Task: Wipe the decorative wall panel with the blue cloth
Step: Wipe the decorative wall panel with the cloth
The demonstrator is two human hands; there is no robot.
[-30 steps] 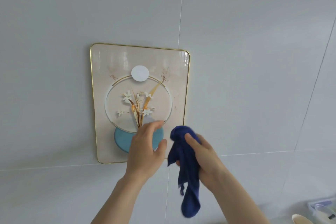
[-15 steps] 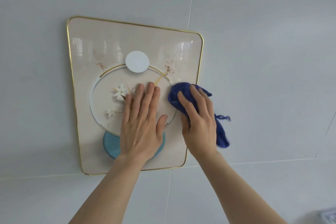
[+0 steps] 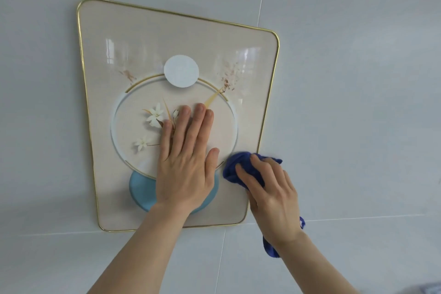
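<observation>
The decorative wall panel (image 3: 148, 38) hangs on a pale grey tiled wall: beige, gold-rimmed, with a ring, white flowers, a white disc and a light blue half-circle. My left hand (image 3: 186, 160) lies flat on its lower middle, fingers together, holding nothing. My right hand (image 3: 269, 191) presses the bunched blue cloth (image 3: 236, 164) against the panel's lower right part, near the gold rim. A tail of the cloth hangs out below my right wrist.
Large grey wall tiles (image 3: 358, 102) with thin joints surround the panel. Brownish specks (image 3: 226, 79) mark the panel's upper right, and a fainter smear (image 3: 127, 75) sits at the upper left. A blurred pale object shows at the bottom right corner.
My right hand has slid the cloth down the panel's right side, from beside the ring's upper right to the lower right rim. My left hand stays flat on the panel. The view has drawn closer.
</observation>
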